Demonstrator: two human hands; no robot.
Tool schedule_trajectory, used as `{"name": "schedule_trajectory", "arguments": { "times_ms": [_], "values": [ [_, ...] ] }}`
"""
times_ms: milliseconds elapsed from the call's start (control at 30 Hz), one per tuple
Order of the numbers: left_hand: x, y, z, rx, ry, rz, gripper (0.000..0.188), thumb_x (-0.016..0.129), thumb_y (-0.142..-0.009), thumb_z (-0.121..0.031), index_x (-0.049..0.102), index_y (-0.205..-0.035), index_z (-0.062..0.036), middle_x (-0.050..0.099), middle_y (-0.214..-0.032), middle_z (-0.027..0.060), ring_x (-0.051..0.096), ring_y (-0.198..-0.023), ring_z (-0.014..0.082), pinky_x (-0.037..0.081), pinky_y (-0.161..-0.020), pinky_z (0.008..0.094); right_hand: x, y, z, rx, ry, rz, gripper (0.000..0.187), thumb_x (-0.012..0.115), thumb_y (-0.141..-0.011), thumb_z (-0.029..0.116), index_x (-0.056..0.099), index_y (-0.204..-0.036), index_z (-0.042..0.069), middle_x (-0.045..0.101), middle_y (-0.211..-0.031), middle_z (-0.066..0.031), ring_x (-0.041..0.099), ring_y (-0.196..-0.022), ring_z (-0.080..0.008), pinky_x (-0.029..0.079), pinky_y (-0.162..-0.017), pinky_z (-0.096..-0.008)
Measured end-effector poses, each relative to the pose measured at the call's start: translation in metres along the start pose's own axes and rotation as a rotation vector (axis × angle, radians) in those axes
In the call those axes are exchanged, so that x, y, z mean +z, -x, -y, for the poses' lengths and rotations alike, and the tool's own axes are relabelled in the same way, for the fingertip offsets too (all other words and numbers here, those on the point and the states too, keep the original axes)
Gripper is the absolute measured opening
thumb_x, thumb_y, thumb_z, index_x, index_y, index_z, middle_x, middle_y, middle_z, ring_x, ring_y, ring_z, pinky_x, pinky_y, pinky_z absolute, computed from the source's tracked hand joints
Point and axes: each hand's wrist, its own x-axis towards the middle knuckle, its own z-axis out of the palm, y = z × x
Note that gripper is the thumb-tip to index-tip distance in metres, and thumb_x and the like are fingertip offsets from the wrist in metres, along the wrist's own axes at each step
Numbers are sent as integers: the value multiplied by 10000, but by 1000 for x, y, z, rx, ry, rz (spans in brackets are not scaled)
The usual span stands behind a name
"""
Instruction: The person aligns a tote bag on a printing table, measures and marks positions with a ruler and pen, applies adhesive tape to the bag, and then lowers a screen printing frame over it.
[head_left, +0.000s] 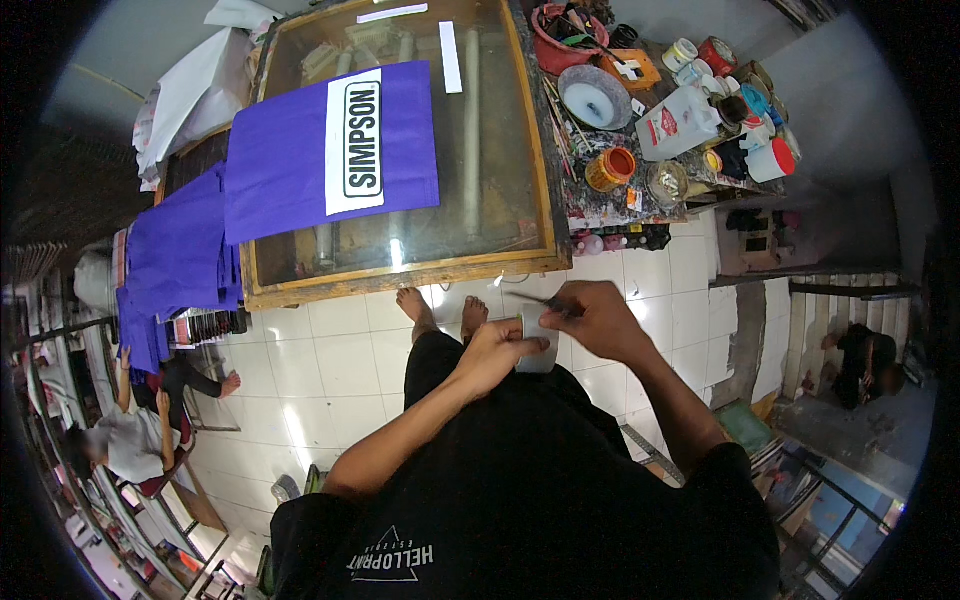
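My left hand [488, 356] is closed round a whitish cylinder [538, 355], held close to my body below the table's front edge. Whether it is a tape roll or a cup I cannot tell. Just above and to its right, my right hand [600, 318] pinches a thin dark pointed tool [530, 298], its tip toward the left; its exact kind is unclear. Ahead, a purple fabric piece [280, 165] lies on a glass-topped, wood-framed table [508, 150], with a white panel [342, 190] bearing black lettering on it.
White strips [451, 58] lie on the glass. A cluttered side bench [665, 205] holds a grey bowl [594, 97], jars and a translucent jug [678, 122]. More purple fabric [180, 245] hangs at left, by a seated person [135, 450]. Another person [865, 365] sits far right.
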Motion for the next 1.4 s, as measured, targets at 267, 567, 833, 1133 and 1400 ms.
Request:
{"name": "schedule_trajectory", "arguments": {
  "times_ms": [267, 567, 833, 1133, 1400],
  "values": [
    [14, -39, -11, -75, 623, 15, 281, 679, -1003, -202, 692, -1138, 44, 737, -1050, 91, 715, -921, 165, 580, -800, 320, -25, -62, -33, -358, 259, -139, 307, 868, -817, 216, 743, -974, -17, 614, -897, -106, 632, -821, -231, 509, -718, -361],
    [17, -47, 2, -63, 613, -52, 268, 695, -997, -208, 663, -1134, 21, 707, -1029, 76, 685, -877, 134, 571, -748, 309, -9, -58, -40, -155, 9, -220, 406, 862, -807, 248, 678, -1082, 14, 628, -1037, -115, 663, -917, -285, 523, -819, -423],
    [22, -41, -7, -156, 497, -239, 622, 803, -900, -150, 422, -1348, 53, 618, -1100, 91, 651, -950, 169, 532, -744, 305, -36, -41, -34, -166, 117, -183, 338, 758, -906, 215, 627, -1173, 54, 669, -983, -162, 697, -956, -321, 544, -821, -422],
    [33, -32, -18, -76, 645, -261, 865, 813, -886, -122, 269, -1550, -22, 660, -1058, 115, 588, -782, 131, 419, -590, 246, -61, 19, -7, -69, 831, 125, 273, 612, -980, 208, 616, -1227, 91, 710, -991, -136, 719, -941, -326, 582, -780, -461],
    [28, -31, -10, -120, 561, -87, 580, 718, -964, -91, 438, -1468, -26, 605, -1229, 108, 639, -1137, 213, 599, -883, 378, -60, 9, -4, -85, 908, 187, 284, 612, -955, 151, 624, -1232, 94, 716, -986, -133, 731, -903, -326, 589, -751, -465]
  ]
}}
